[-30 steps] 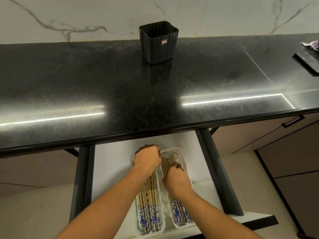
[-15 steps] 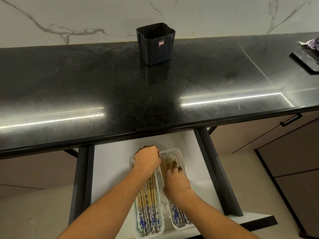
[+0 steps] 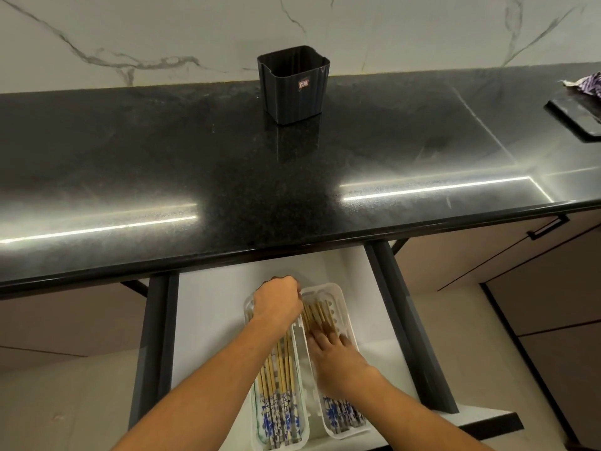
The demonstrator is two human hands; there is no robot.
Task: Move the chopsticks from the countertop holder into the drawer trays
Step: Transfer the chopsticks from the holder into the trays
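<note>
The black ribbed holder (image 3: 294,83) stands at the back of the dark countertop (image 3: 162,164), and no chopsticks show above its rim. Below, the white drawer (image 3: 211,320) is pulled out with two clear trays side by side. The left tray (image 3: 257,431) holds several wooden chopsticks (image 3: 279,379) with blue-patterned handles. My left hand (image 3: 276,301) is a fist closed over their far ends. The right tray (image 3: 345,309) holds more chopsticks (image 3: 320,317). My right hand (image 3: 335,356) lies over them with its fingers stretched flat, slightly blurred.
A dark phone (image 3: 579,118) and a purple patterned cloth (image 3: 588,86) lie at the counter's right end. Black drawer rails (image 3: 403,320) flank the drawer. Brown cabinet fronts with a black handle (image 3: 549,227) are to the right.
My right hand has uncurled and slid back toward me along the right tray, its fingers now flat on the chopsticks. My left fist has stayed at the far end of the left tray.
</note>
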